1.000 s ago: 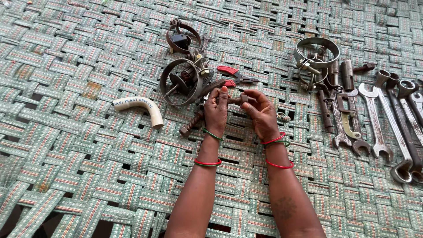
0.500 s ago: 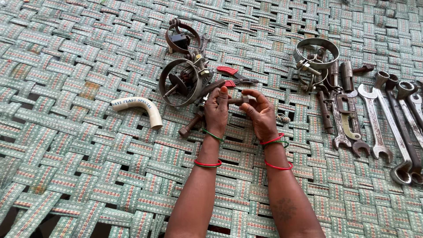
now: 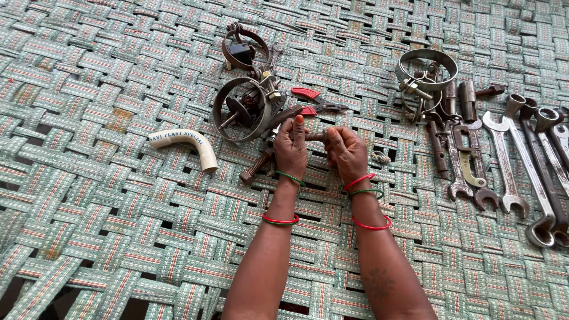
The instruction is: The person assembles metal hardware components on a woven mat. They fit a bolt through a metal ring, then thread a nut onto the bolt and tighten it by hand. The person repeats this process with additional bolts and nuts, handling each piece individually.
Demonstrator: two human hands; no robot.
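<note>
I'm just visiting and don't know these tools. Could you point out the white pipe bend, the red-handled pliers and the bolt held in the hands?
white pipe bend (image 3: 188, 142): head view, middle of its curved body.
red-handled pliers (image 3: 306, 93): head view, upper red handle.
bolt (image 3: 315, 136): head view, bare shaft between both hands.

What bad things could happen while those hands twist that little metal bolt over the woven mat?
1. The bolt is pinched only between the left hand and right hand; if it slips, it might fall through a gap in the woven mat.
2. The hands work close to the red-handled pliers and a rusty ring clamp, so a knuckle could get scraped.
</note>
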